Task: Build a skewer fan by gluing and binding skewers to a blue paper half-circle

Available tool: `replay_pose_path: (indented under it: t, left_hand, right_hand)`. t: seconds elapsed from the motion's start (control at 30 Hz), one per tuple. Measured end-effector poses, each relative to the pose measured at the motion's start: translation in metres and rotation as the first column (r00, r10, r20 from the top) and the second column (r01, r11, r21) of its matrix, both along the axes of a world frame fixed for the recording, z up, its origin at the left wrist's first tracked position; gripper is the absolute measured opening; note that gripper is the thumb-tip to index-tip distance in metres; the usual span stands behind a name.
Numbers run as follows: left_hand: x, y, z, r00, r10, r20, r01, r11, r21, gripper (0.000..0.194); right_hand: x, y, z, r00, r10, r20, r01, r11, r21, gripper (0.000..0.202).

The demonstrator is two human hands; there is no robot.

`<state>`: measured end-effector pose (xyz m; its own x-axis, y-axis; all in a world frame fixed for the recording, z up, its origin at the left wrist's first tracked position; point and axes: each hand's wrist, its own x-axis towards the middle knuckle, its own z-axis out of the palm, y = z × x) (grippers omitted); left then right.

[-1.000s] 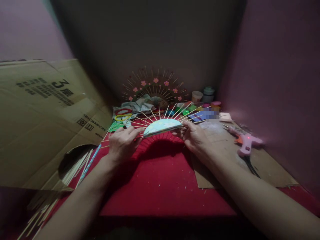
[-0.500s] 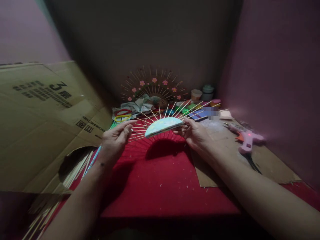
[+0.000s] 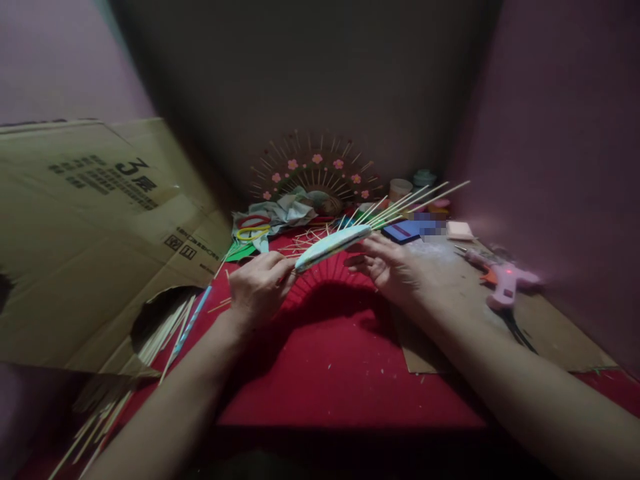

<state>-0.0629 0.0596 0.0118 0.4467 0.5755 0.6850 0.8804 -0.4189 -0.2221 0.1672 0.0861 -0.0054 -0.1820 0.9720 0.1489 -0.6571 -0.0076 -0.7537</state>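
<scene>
A fan-shaped craft piece [image 3: 331, 245] is held up above the red tabletop. It has a pale blue half-round base, tilted almost edge-on, and thin wooden sticks fan out from it. My left hand [image 3: 263, 283] pinches the left end of the base, its fingers closed there and partly covering the sticks on that side. Just under the right end, my right hand [image 3: 383, 263] has its fingers apart, with nothing visible in them. Whether those fingertips touch the base, I cannot tell. The piece's shadow falls on the red cloth below.
A pink glue gun [image 3: 505, 280] with a red light lies on a cardboard sheet [image 3: 555, 333] at right. Behind stand a flower-decorated stick fan [image 3: 316, 167], scissors [image 3: 253, 228] and a phone [image 3: 407, 230]. A large cardboard box [image 3: 90, 253] with loose sticks [image 3: 167, 330] fills the left.
The craft piece has tilted so its base shows nearly edge-on. My left hand moved right from beside the sticks to grip the base's left end; my right hand's fingers came off the right end.
</scene>
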Motion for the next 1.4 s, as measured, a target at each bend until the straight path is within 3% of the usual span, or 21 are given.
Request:
replay_pose_path:
  t: [0.1, 0.27, 0.33, 0.43, 0.5, 0.6, 0.67, 0.77, 0.83, 0.9, 0.93, 1.0, 1.07, 1.13, 1.27, 1.4]
  left_hand:
    - [-0.001, 0.0, 0.0, 1.0, -0.025, -0.008, 0.026, 0.997, 0.066, 0.019]
    - [0.001, -0.001, -0.002, 0.997, -0.069, -0.017, 0.071, 0.987, 0.145, 0.014]
    - [0.002, -0.001, -0.003, 0.997, -0.08, -0.013, 0.081, 0.984, 0.16, 0.012]
    - [0.003, 0.0, -0.003, 0.997, -0.073, -0.022, 0.076, 0.984, 0.16, 0.011]
    - [0.002, 0.0, -0.003, 0.998, -0.06, -0.021, 0.062, 0.987, 0.15, 0.011]
    - [0.0, 0.001, -0.003, 0.998, -0.069, 0.0, 0.068, 0.989, 0.131, 0.013]
    - [-0.002, 0.001, -0.003, 0.996, -0.088, 0.008, 0.086, 0.988, 0.129, 0.014]
    - [-0.005, 0.004, -0.004, 0.996, -0.084, 0.023, 0.08, 0.988, 0.135, 0.014]
    - [-0.007, 0.006, -0.006, 0.996, -0.091, 0.021, 0.088, 0.986, 0.14, 0.013]
    - [-0.008, 0.008, -0.008, 0.995, -0.102, 0.007, 0.1, 0.985, 0.138, 0.014]
    - [-0.008, 0.009, -0.009, 0.995, -0.101, 0.005, 0.099, 0.985, 0.139, 0.015]
    - [-0.007, 0.01, -0.01, 0.996, -0.084, 0.015, 0.081, 0.985, 0.152, 0.017]
    - [-0.006, 0.009, -0.01, 0.997, -0.068, 0.029, 0.062, 0.982, 0.176, 0.017]
    - [-0.005, 0.009, -0.009, 0.997, -0.069, 0.032, 0.061, 0.978, 0.201, 0.016]
    - [-0.005, 0.009, -0.008, 0.996, -0.088, 0.029, 0.08, 0.974, 0.213, 0.014]
    - [-0.006, 0.01, -0.009, 0.996, -0.065, 0.055, 0.051, 0.972, 0.229, 0.012]
  right_hand:
    - [-0.014, -0.007, -0.004, 0.997, -0.01, 0.077, 0.012, 1.0, -0.029, 0.021]
    - [-0.044, -0.02, 0.004, 0.895, 0.291, 0.339, -0.276, 0.957, -0.094, 0.022]
    - [-0.052, -0.021, 0.007, 0.888, 0.249, 0.386, -0.25, 0.967, -0.048, 0.017]
    - [-0.053, -0.02, 0.006, 0.836, 0.064, 0.544, -0.095, 0.995, 0.03, 0.006]
    - [-0.047, -0.023, 0.005, 0.707, 0.002, 0.707, -0.076, 0.994, 0.073, 0.012]
    - [-0.028, -0.04, 0.004, 0.42, -0.121, 0.9, -0.144, 0.97, 0.197, 0.01]
    - [-0.011, -0.056, 0.004, 0.241, -0.265, 0.934, -0.192, 0.93, 0.314, 0.011]
    - [0.024, -0.078, 0.001, 0.064, -0.521, 0.851, -0.212, 0.826, 0.522, 0.03]
    - [0.055, -0.089, 0.0, -0.07, -0.604, 0.794, -0.106, 0.796, 0.596, 0.03]
    - [0.089, -0.094, 0.001, -0.222, -0.66, 0.718, 0.064, 0.725, 0.686, 0.024]
    - [0.107, -0.096, 0.002, -0.345, -0.63, 0.696, 0.185, 0.681, 0.708, 0.022]
    - [0.135, -0.095, 0.007, -0.527, -0.359, 0.77, 0.407, 0.689, 0.6, 0.022]
    - [0.153, -0.091, 0.012, -0.551, -0.05, 0.833, 0.588, 0.685, 0.43, 0.036]
    - [0.157, -0.084, 0.015, -0.525, 0.116, 0.843, 0.657, 0.685, 0.314, 0.05]
    - [0.149, -0.065, 0.014, -0.517, 0.152, 0.843, 0.626, 0.739, 0.25, 0.053]
    - [0.15, -0.062, 0.007, -0.463, 0.114, 0.879, 0.659, 0.708, 0.256, 0.043]
